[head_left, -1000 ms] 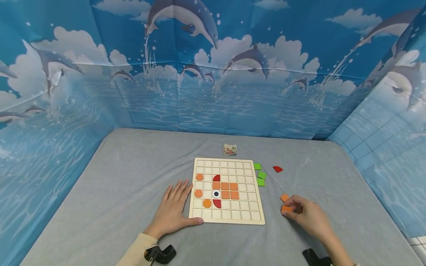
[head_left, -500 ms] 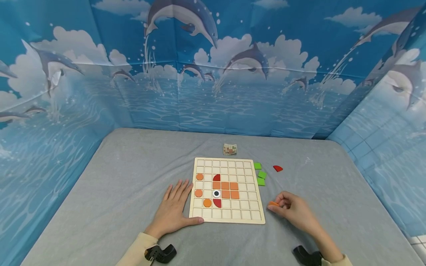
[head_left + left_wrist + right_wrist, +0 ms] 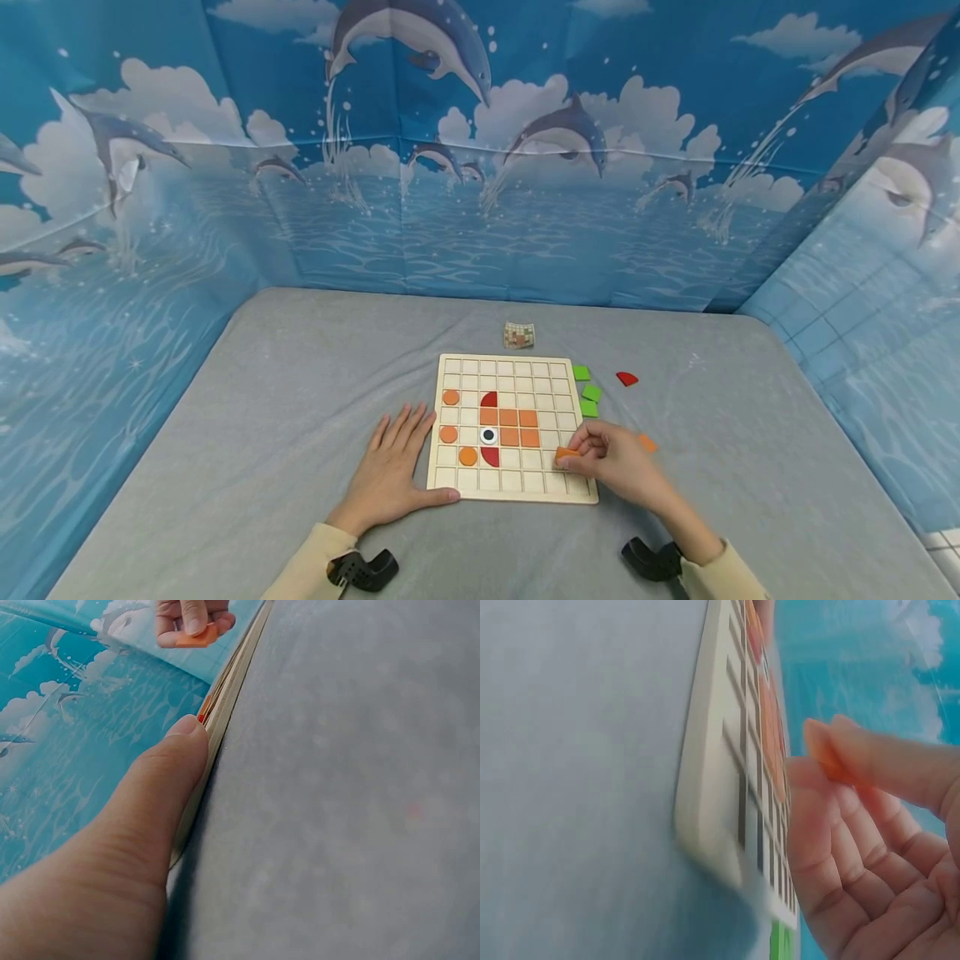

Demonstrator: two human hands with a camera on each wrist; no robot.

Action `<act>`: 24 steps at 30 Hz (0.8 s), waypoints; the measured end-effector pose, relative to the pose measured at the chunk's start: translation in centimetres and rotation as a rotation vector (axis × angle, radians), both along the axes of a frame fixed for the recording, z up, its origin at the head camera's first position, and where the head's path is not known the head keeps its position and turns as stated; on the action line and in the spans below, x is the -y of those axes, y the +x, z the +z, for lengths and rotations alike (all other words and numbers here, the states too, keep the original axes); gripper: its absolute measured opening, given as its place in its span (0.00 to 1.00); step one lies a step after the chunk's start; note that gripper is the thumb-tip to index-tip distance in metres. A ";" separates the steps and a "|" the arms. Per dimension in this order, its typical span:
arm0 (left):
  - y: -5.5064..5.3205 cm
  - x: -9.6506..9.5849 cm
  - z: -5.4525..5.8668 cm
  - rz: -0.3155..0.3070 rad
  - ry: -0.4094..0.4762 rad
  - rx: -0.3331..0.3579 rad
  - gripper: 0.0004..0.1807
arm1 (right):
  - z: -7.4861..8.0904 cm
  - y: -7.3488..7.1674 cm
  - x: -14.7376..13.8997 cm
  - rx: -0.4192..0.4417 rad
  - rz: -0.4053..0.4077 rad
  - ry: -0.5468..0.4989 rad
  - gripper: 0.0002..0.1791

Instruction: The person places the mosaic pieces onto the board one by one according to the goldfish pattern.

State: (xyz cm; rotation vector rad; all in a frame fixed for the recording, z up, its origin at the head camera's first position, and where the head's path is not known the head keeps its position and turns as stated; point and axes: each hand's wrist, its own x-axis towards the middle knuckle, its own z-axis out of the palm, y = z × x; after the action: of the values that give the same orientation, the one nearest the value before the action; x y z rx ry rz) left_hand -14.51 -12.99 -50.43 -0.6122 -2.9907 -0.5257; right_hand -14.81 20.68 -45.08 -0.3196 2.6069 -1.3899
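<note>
A wooden grid board (image 3: 512,482) lies on the grey cloth, holding orange squares (image 3: 508,417), orange discs (image 3: 468,456), two red quarter-circles (image 3: 490,457) and a black-and-white eye piece (image 3: 489,435). My left hand (image 3: 393,471) rests flat along the board's left side, fingers spread, thumb (image 3: 169,769) against its front edge. Between thumb and fingertips, my right hand (image 3: 622,467) pinches an orange square tile (image 3: 566,454). It hovers above the board's right-hand columns; the right wrist view shows the tile (image 3: 826,754) tilted and apart from the grid.
Green squares (image 3: 591,392) lie by the board's right edge. Farther right are a red quarter-circle (image 3: 627,379) and an orange tile (image 3: 647,442), partly behind the right hand. A small patterned card (image 3: 519,335) sits beyond the board. A dolphin-print curtain (image 3: 480,233) surrounds the table.
My right hand has picked up one orange tile from the cloth and carried it left, over the board. The other orange tile stayed behind. My left hand has not moved.
</note>
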 end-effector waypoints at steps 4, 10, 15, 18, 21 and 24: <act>0.0 0.0 0.0 0.000 -0.003 -0.002 0.65 | 0.0 -0.3 1.1 -0.014 0.052 -0.005 0.12; 0.0 0.0 0.0 -0.001 -0.006 -0.008 0.65 | -0.1 -0.6 2.6 -0.052 0.112 -0.001 0.09; 0.0 0.0 -0.1 0.002 -0.009 -0.003 0.65 | -0.3 -0.9 3.6 -0.081 0.138 0.010 0.08; 0.0 0.0 -0.1 0.001 -0.005 -0.010 0.65 | -0.5 -1.1 4.2 -0.089 0.143 0.036 0.07; 0.0 0.0 -0.1 0.003 -0.003 -0.010 0.65 | -0.6 -1.3 4.7 -0.106 0.151 0.054 0.07; 0.0 0.0 -0.1 0.002 0.001 -0.017 0.65 | -0.8 -1.5 5.1 -0.122 0.165 0.057 0.07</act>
State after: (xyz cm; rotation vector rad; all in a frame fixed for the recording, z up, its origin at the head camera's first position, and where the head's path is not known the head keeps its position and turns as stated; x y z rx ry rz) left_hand -14.49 -13.00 -50.51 -0.6099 -2.9744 -0.5194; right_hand -16.28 15.55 -45.84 -0.6141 2.6399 -1.2771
